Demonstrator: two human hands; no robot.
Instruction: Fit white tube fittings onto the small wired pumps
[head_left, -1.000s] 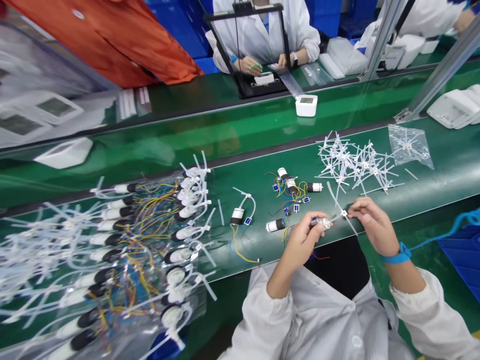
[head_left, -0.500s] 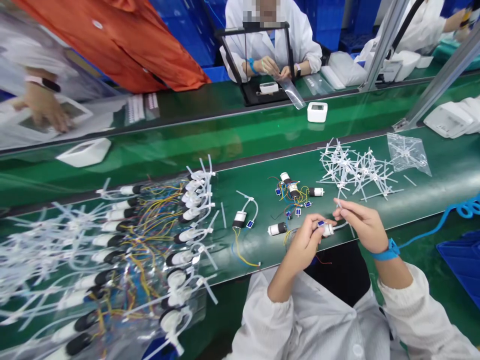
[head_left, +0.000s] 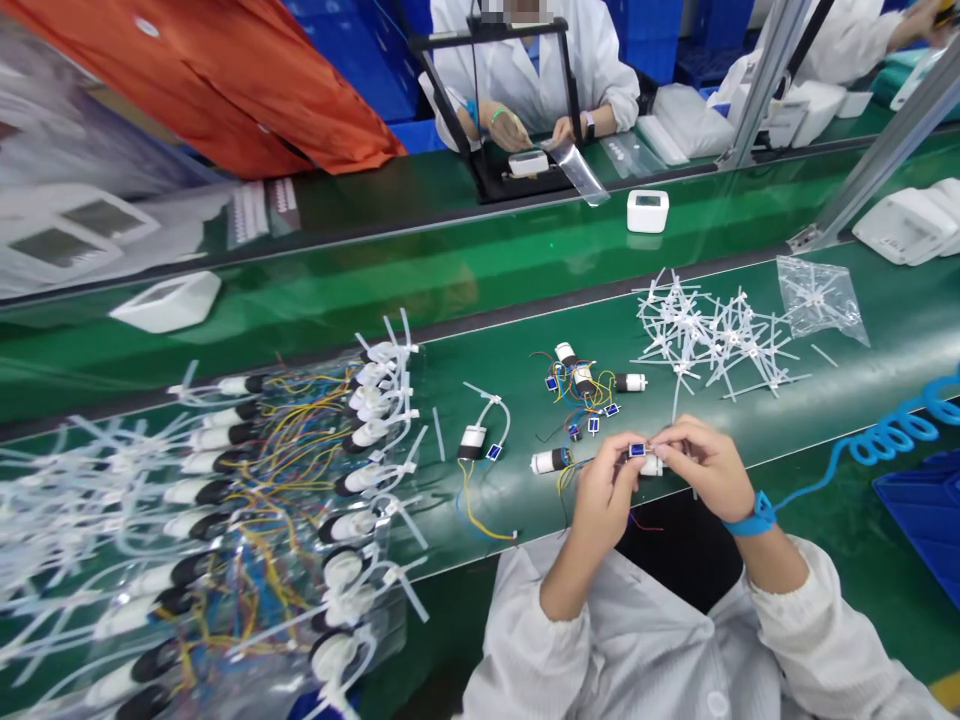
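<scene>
My left hand [head_left: 604, 490] is closed around a small white pump motor [head_left: 649, 464] with a blue connector and thin coloured wires hanging below it. My right hand [head_left: 709, 462] pinches a clear white tube piece against the motor's end, so both hands meet over the near edge of the green belt [head_left: 825, 400]. A blue wrist strap [head_left: 754, 518] circles my right wrist. Just left of my hands lies another motor [head_left: 551, 460]. A small cluster of wired motors [head_left: 585, 385] sits a little farther out.
A heap of white cross-shaped tube fittings [head_left: 712, 335] and a clear bag [head_left: 819, 295] lie at the right. Many finished motors with tubes [head_left: 285, 480] cover the left. One tubed motor [head_left: 476, 440] lies alone. Across the belt, another person [head_left: 525, 70] works at a black fixture.
My right hand has drawn in toward my left, bringing the tube piece from held apart to pressed against the motor. A white device on the far belt has drifted right.
</scene>
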